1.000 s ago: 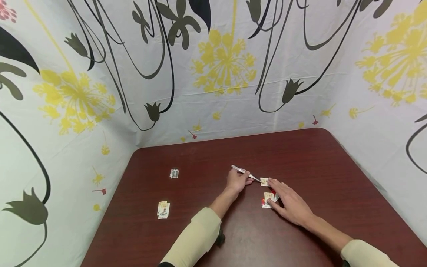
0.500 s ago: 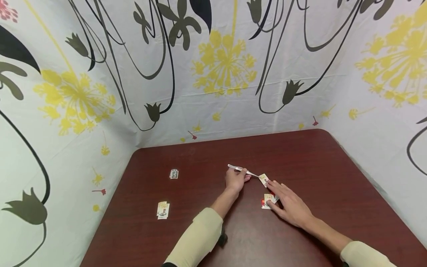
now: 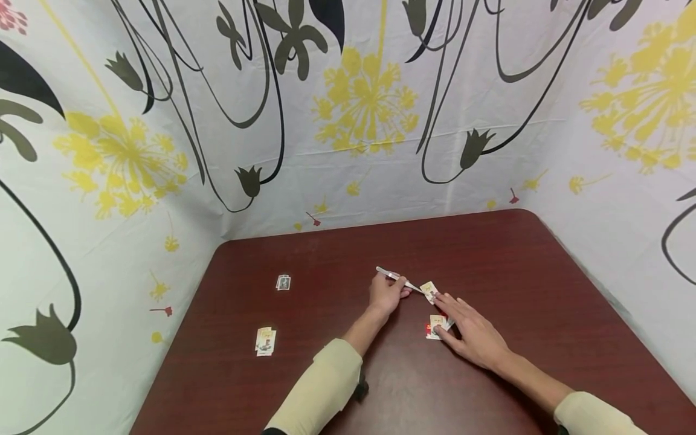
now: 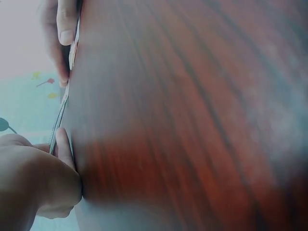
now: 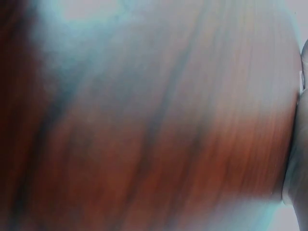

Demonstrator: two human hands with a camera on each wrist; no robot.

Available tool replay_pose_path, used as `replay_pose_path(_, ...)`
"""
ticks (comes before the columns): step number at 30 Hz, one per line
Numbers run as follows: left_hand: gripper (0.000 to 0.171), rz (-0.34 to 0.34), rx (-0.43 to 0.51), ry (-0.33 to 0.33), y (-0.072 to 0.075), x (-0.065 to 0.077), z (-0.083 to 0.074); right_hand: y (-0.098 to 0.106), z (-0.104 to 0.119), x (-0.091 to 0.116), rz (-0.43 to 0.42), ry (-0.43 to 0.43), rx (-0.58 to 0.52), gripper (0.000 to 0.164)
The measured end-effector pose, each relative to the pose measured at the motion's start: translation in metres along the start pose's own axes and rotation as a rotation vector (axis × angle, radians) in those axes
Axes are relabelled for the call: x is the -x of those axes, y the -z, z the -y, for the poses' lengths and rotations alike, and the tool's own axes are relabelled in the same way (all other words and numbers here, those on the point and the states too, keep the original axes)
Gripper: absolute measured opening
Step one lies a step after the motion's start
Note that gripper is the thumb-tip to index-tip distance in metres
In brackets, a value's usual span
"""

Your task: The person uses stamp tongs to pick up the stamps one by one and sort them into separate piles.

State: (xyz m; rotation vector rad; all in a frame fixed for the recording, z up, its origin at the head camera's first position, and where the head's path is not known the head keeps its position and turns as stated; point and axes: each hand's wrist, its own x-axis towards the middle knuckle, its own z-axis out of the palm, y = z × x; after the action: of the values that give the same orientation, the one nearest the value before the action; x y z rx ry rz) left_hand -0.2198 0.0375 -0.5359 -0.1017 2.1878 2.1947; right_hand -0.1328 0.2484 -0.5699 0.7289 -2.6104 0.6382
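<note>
In the head view my left hand (image 3: pixel 386 293) pinches white tweezers (image 3: pixel 399 280), whose narrow tip touches the left side of a small, tilted picture card (image 3: pixel 428 291). The left wrist view shows the tweezers (image 4: pixel 60 115) low along the tabletop, held between thumb and fingers. My right hand (image 3: pixel 475 332) lies flat with extended fingers; its fingertips rest on the lower right part of that card. Its thumb touches a small card pile (image 3: pixel 437 322) with red edges, partly covered by the hand. Only a sliver of the right hand (image 5: pixel 299 144) shows in the right wrist view.
A stack of cream picture cards (image 3: pixel 266 342) lies at the left of the dark red wooden table (image 3: pixel 326 260). Farther back is a smaller pile of grey picture cards (image 3: pixel 283 283). Patterned white fabric (image 3: pixel 348 199) rises behind and beside the table.
The card by the tweezers has turned from lying level to tilted. My left hand drew back left slightly, then returned with the tweezers to the card. The right hand has stayed nearly still.
</note>
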Motion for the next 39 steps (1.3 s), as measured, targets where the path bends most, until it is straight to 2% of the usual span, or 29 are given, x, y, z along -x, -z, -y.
replay_pose_path(11,0.007,-0.106,0.042,-0.019,-0.002,0.0,0.0,-0.001,0.002,-0.001,-0.012,0.018,-0.005,0.06)
replay_pose_path(19,0.01,-0.104,0.087,-0.057,0.013,-0.001,-0.008,0.0,0.002,0.0,0.014,-0.012,-0.023,0.058)
replay_pose_path(28,0.009,-0.083,0.104,-0.069,0.051,-0.008,-0.022,0.002,0.002,0.003,-0.006,-0.016,-0.069,0.056)
replay_pose_path(39,0.015,-0.066,0.118,-0.035,0.113,-0.006,-0.028,0.003,0.001,0.004,0.003,0.011,-0.1,0.057)
